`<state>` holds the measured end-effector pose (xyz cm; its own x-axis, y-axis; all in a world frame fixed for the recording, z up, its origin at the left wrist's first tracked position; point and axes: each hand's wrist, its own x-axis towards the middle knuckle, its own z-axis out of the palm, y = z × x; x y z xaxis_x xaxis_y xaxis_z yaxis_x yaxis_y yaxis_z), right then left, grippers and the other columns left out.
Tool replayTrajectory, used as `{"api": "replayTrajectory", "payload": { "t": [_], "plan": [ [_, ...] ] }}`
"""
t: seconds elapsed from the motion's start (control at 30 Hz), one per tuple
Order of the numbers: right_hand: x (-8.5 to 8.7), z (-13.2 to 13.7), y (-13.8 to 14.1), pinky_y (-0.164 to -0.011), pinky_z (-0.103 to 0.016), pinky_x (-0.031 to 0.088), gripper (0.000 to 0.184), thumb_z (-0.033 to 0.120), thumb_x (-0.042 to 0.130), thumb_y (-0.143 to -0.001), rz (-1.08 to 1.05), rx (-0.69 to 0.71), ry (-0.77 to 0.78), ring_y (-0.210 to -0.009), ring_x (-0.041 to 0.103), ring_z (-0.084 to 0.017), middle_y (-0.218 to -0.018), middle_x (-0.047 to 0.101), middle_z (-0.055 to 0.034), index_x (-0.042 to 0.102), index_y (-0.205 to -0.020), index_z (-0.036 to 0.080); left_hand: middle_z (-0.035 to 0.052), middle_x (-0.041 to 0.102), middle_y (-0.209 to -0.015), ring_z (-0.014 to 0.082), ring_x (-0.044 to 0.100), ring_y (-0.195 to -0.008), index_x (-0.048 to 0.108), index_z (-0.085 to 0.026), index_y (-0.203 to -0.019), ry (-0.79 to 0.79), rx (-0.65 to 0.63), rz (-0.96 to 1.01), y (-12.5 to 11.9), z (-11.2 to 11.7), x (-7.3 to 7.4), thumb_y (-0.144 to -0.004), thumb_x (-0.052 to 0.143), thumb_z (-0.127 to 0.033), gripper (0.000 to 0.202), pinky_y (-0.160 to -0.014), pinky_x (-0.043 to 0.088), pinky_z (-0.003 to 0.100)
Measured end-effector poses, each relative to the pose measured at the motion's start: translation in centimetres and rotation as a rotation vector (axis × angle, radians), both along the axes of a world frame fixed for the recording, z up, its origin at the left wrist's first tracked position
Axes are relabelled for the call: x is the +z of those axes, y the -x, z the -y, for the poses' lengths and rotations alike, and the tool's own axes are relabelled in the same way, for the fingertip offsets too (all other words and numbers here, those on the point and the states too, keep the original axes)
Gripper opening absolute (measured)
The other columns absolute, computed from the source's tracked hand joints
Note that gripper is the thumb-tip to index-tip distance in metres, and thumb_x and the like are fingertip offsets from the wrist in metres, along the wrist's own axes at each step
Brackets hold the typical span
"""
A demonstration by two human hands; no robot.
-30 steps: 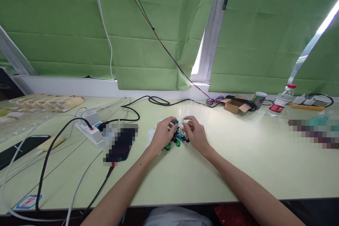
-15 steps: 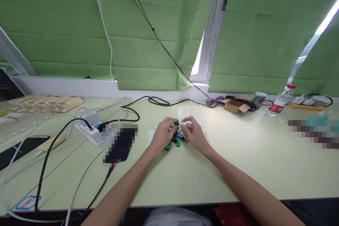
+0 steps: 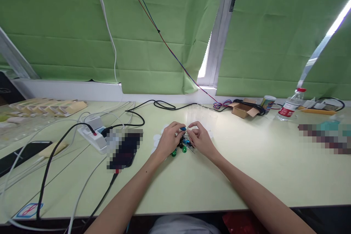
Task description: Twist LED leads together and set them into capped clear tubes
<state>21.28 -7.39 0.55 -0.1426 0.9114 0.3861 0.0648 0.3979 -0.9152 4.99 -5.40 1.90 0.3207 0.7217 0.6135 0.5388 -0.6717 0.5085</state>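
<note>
My left hand [image 3: 170,138] is closed, with a small shiny blue ball [image 3: 183,129] pinched at its fingertips. Close beside it, my right hand [image 3: 201,139] has thumb and forefinger pressed together near the ball. What it grips is too small to make out. Between and below both hands lies a cluster of small parts, with another blue ball [image 3: 187,142], a shiny green ball [image 3: 184,149] and a second green ball [image 3: 173,153]. Dark pieces and thin silvery wire-like bits show among them, partly hidden by the fingers. White round discs [image 3: 157,138] lie left of my left hand.
A clear plastic container [image 3: 201,111] stands behind my hands. To the left are a phone [image 3: 126,150] on a cable and a white power strip [image 3: 94,137]. A small cardboard box [image 3: 242,109], a can [image 3: 266,104] and a water bottle [image 3: 290,106] stand back right.
The blue ball at my left fingertips has shifted very slightly to the right and down. Both hands stay almost in place.
</note>
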Motion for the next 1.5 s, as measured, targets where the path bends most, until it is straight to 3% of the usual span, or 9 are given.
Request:
{"api": "replayTrajectory", "payload": {
  "t": [0.63,0.97,1.5],
  "plan": [
    [0.6,0.2,0.5,-0.033,-0.016,0.023,0.033,0.048,0.061,-0.082,-0.186,0.055,0.239,-0.034,0.035,-0.006,-0.049,0.045,0.0116,0.043,-0.092,0.023,0.0053,0.063,-0.098,0.0129,0.058,-0.072,0.069,-0.024,-0.104,-0.003,-0.058,-0.051,0.1,0.0,-0.1,-0.088,0.048,-0.018,0.027,-0.062,0.049,0.025],
    [0.5,0.4,0.3,-0.035,-0.017,0.028,0.036,0.045,0.067,-0.079,-0.241,0.127,0.244,-0.036,0.039,-0.006,-0.051,0.05,0.0102,0.044,-0.093,0.022,0.0039,0.063,-0.099,0.012,0.058,-0.074,0.069,-0.024,-0.104,0.039,-0.088,-0.04,0.1,0.2,0.0,-0.085,0.048,-0.01,0.032,-0.061,0.048,0.024],
    [1.0,0.6,0.7,-0.033,-0.018,0.029,0.038,0.051,0.068,-0.077,-0.26,0.108,0.233,-0.034,0.04,-0.006,-0.054,0.055,0.0069,0.047,-0.082,0.021,0.0038,0.064,-0.095,0.0126,0.057,-0.07,0.069,-0.024,-0.102,0.043,-0.09,-0.092,0.3,0.4,0.5,-0.086,0.05,-0.019,0.025,-0.059,0.047,0.024]
  ]
}}
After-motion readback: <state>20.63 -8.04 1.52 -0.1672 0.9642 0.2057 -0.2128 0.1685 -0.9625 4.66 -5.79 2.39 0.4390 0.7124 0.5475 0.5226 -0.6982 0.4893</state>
